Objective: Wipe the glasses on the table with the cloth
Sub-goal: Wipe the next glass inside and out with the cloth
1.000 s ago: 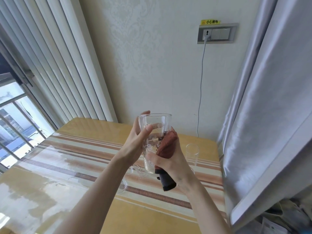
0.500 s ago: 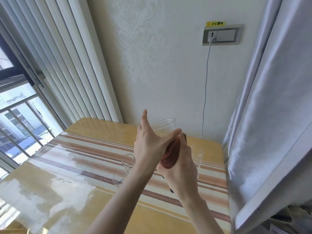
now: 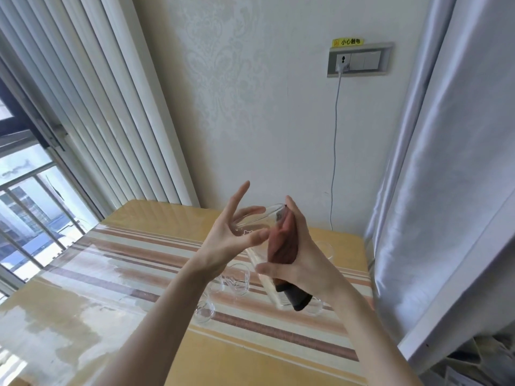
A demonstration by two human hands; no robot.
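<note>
My left hand (image 3: 231, 240) has its fingers spread and straight, thumb and fingertips touching the wall of the tall glass (image 3: 259, 246). Below those fingers, 2 small glasses (image 3: 235, 278) (image 3: 204, 310) stand on the striped table (image 3: 111, 274), with bare tabletop running left to the window-side edge. The tall glass is tilted, its long axis running from the mouth up by my fingertips down and right to its base. My right hand (image 3: 301, 257) clamps the brown cloth (image 3: 282, 243) against it. The curtain (image 3: 446, 190) hangs close on the right.
</note>
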